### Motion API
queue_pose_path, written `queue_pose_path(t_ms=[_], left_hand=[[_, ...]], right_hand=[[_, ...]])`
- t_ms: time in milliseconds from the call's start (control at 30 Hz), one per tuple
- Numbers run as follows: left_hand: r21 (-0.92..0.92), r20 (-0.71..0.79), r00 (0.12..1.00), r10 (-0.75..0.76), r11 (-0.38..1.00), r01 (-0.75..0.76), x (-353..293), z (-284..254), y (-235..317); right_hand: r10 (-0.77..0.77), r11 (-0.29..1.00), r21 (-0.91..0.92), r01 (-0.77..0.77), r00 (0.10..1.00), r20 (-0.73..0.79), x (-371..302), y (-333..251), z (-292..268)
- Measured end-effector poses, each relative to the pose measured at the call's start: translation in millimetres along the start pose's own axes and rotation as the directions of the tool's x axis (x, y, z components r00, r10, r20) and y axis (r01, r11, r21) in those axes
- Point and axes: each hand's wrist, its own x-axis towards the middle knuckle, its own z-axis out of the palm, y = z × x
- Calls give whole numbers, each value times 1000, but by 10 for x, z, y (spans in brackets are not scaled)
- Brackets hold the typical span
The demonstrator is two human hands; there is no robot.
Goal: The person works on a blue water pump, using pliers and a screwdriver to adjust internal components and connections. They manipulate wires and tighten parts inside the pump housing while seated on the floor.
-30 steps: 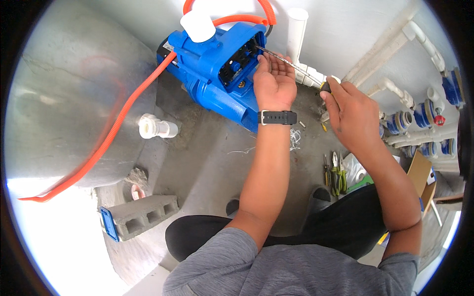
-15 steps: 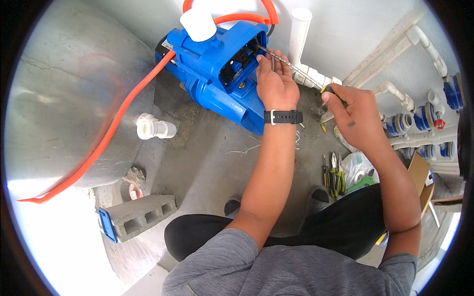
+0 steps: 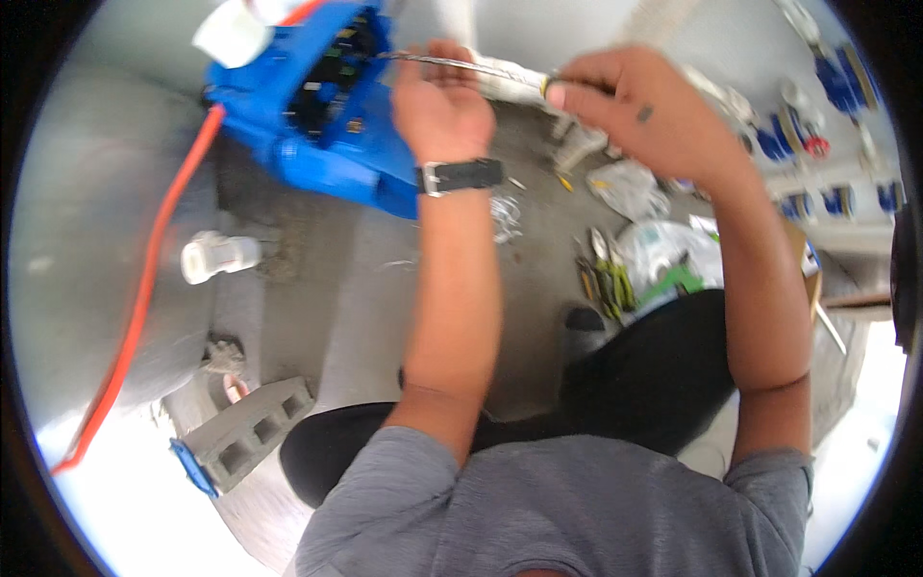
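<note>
In my right hand (image 3: 654,111) is a long screwdriver (image 3: 495,69), its handle mostly covered by my closed fingers. The thin shaft runs left to the rim of an open box on a blue water pump (image 3: 332,171). Dark wiring parts (image 3: 325,88) show inside that box. My left hand (image 3: 447,117), with a black watch strap (image 3: 466,176) at the wrist, is palm up beside the pump with its fingers extended. The shaft crosses over those fingers; whether they touch it I cannot tell. Some blur softens the picture.
A large metal tank (image 3: 115,231) stands left, with an orange corrugated hose (image 3: 154,260) before it. Pliers (image 3: 611,274), plastic bags (image 3: 663,245) and a green tool (image 3: 673,281) lie on the floor. Pipes with blue meters (image 3: 779,139) line the right wall. A concrete block (image 3: 245,438) sits lower left.
The whole view has shifted, so the pump and both hands appear farther left and higher. The screwdriver stays in my right hand, its shaft looking closer to level.
</note>
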Motion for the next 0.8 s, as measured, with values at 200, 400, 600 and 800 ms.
queue_pose_path(t_ms=[200,400,600,800], left_hand=[[288,36,999,4,957,-14,-369,-133,-290],[578,217,970,111,786,-219,-701,-234,-516],[737,402,910,106,552,-390,-962,-367,-732],[950,301,860,-412,203,-235,-1005,-1489,-1306]], right_hand=[[83,988,118,-104,983,166,-875,761,-715],[400,915,-103,-389,850,343,-2343,1896,696],[810,586,-409,-699,496,313,-3111,2251,1744],[436,898,-372,-235,589,681,-2244,2485,1367]])
